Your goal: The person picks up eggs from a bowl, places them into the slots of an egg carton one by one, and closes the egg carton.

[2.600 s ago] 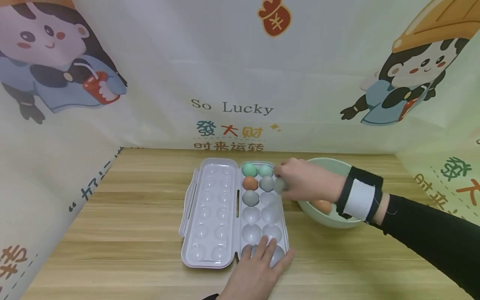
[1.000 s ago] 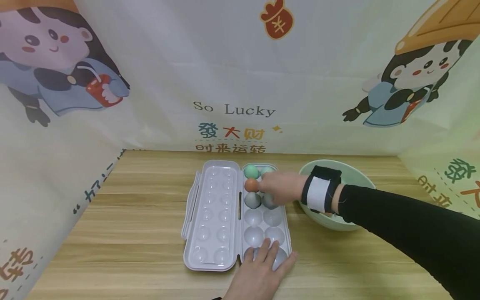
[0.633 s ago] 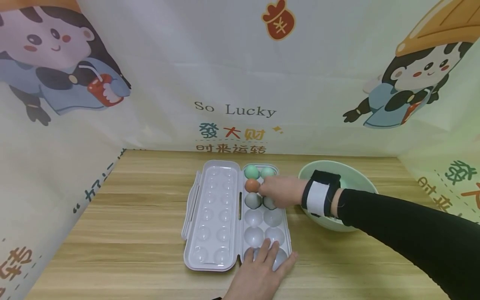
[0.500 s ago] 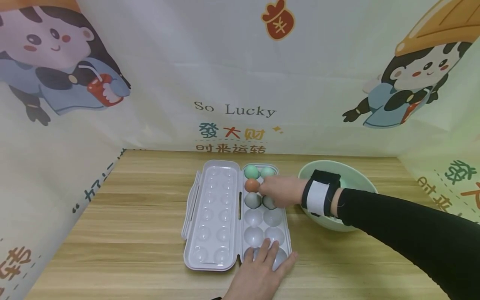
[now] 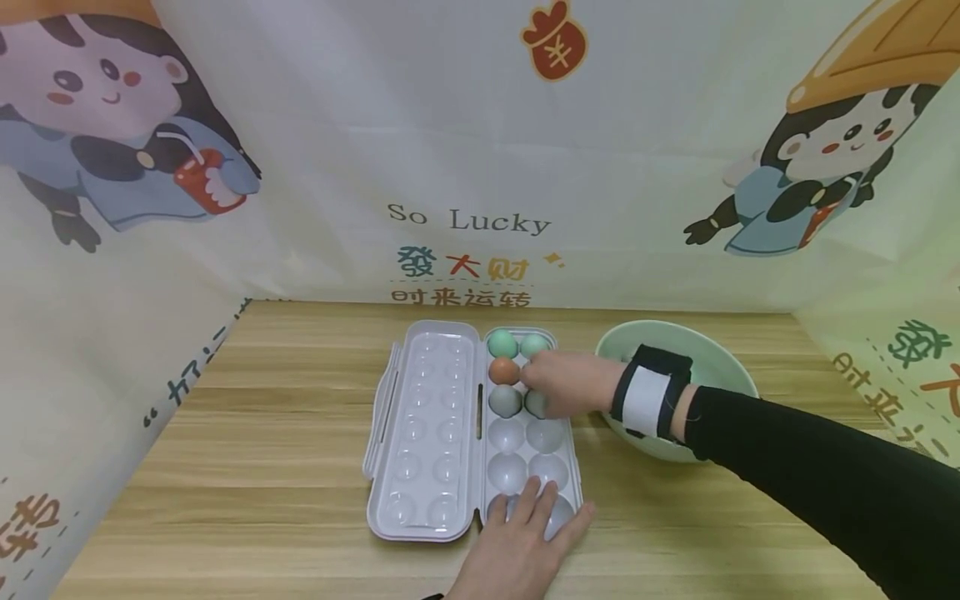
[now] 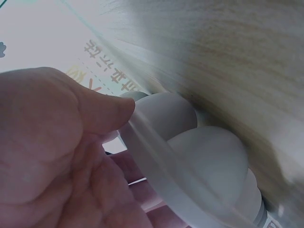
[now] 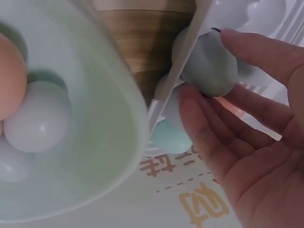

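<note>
A white egg carton lies unfolded on the table, its cup side at right. My right hand pinches a grey-green egg between thumb and fingers, in the right cup of the third row. Farther back sit two green eggs and a brown egg; a grey egg lies just left of my fingers. The second-row right cup is hidden by the hand. My left hand rests over the near cups with fingers spread; in the left wrist view its thumb touches the carton's rim.
Right of the carton stands a pale green bowl, partly under my right wrist. In the right wrist view it holds a brown egg and pale eggs. A printed cloth hangs behind the wooden table.
My right hand has moved left and toward me, bringing the grey-green egg from beside the carton into the third-row right cup. Over the last second it barely moves. The left hand stays in place.
</note>
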Available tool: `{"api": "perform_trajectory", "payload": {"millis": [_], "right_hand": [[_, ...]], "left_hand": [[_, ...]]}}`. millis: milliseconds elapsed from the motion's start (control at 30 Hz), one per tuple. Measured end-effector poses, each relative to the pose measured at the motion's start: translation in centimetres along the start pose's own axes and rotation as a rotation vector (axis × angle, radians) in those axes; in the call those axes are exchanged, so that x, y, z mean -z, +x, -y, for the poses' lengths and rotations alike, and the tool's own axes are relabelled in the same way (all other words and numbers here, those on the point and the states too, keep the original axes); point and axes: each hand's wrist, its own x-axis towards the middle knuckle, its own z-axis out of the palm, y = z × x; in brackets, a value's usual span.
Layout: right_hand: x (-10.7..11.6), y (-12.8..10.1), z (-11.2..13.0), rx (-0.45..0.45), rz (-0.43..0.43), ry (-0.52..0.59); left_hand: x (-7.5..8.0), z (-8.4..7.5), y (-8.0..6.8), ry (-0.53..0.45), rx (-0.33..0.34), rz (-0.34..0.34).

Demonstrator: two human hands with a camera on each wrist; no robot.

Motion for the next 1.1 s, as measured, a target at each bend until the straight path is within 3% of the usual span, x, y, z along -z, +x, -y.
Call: {"api": "perform_trajectory", "payload": {"millis": [167,300,400,600,833,933,1100], "right_hand": [[0.8,-1.9,0.7,-0.113,-0.048,0.016],[1.7,-4.7,0.9,-0.203,-0.171,0.065],[1.9,-6.9,0.6,-0.199,-0.269,0.070],[1.0,-10.6,-0.8,-0.213,-0.338,0.123],[-0.6,-13.4,-2.7,-0.214,-0.428,0.178],[-1.0,-14.1,-3.4,-0.223,-0.439,0.167],[-1.0,-14.8,-4.3,-0.260,-0.393,0.159]], "left_hand": [[-0.1,-0.1,0.1,0.011,-0.003,-0.022],[0.0,-0.1,0.1,-0.001,-0.015,-0.018],[0.2,0.1,0.1,-0.019,-0.022,0.015],[0.7,0.6,0.0,-0.066,-0.027,0.060],[1.5,1.5,-0.1,-0.081,-0.053,0.019],[1.8,2.1,0.0,-0.054,-0.024,0.001],[1.7,3.9,-0.7,-0.072,0.115,0.003]]}}
